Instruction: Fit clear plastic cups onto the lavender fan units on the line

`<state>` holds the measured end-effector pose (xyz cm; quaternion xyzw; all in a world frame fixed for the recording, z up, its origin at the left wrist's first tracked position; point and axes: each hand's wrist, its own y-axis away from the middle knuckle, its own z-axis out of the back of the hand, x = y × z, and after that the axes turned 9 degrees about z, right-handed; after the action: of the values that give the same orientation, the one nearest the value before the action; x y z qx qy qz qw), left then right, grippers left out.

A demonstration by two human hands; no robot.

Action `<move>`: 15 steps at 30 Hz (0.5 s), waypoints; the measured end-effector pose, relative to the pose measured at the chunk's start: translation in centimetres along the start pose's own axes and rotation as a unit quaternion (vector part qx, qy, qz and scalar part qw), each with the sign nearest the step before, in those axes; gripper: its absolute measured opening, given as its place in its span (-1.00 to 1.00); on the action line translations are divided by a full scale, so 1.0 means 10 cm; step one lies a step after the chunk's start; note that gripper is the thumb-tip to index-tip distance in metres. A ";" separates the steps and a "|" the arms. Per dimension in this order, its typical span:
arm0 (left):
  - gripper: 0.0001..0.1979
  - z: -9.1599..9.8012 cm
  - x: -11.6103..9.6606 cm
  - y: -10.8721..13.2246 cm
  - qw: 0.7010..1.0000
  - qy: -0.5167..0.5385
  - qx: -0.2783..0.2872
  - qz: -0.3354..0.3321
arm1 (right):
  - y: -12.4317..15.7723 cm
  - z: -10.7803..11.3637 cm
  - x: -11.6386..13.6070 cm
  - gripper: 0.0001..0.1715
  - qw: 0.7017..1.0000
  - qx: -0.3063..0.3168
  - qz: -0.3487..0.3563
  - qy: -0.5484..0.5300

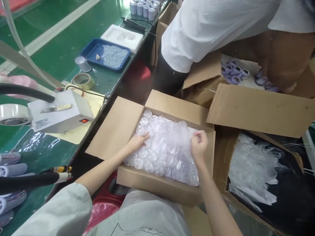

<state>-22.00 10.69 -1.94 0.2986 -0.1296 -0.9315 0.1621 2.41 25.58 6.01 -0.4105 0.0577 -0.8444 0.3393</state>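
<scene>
An open cardboard box (157, 182) in front of me is filled with clear plastic cups with ribbed round ends (138, 163). My left hand (138, 142) reaches over the box's left side, its fingers stretched out and touching the clear parts there. Over the right side, my right hand (199, 141) is closed, pinching the edge of a translucent plastic bag (178, 134). This bag spreads across the top of the clear parts and blurs slightly. Part of the layer beneath it is hidden.
On the green bench stand a white device (61, 113), a tape roll (83, 81) and a blue tray (87, 52) of small pieces. Crumpled clear bags (253, 170) fill a lined box at right. A co-worker's arm (283, 62) reaches into another box of purple cylinders (233, 71).
</scene>
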 end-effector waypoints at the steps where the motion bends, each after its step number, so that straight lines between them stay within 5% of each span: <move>1: -0.43 0.00 -0.01 0.00 1.000 -0.003 0.002 -0.006 | 0.18 -0.10 0.11 -0.77 0.999 0.048 0.015 -0.004; 4: -0.32 0.02 -0.05 -0.04 1.000 -0.006 -0.002 -0.016 | 0.80 -0.53 0.39 -0.72 0.978 0.205 0.049 -0.005; 8: -0.42 -0.01 -0.04 -0.12 1.000 -0.004 -0.013 -0.016 | 1.34 -0.99 0.42 -0.30 0.959 0.280 0.029 0.044; 11: -0.73 -0.09 0.01 -0.11 1.000 -0.009 -0.012 -0.018 | 1.44 -1.12 0.26 -0.42 0.954 0.295 0.020 0.058; 15: -0.81 -0.14 -0.03 -0.04 0.999 -0.019 -0.021 -0.029 | 1.45 -1.12 0.07 -0.68 0.958 0.280 0.045 0.034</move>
<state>-21.08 10.98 -3.02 0.2815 -0.1045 -0.9438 0.1383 1.51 12.05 -6.34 -0.2673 -0.1517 -0.8240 0.4759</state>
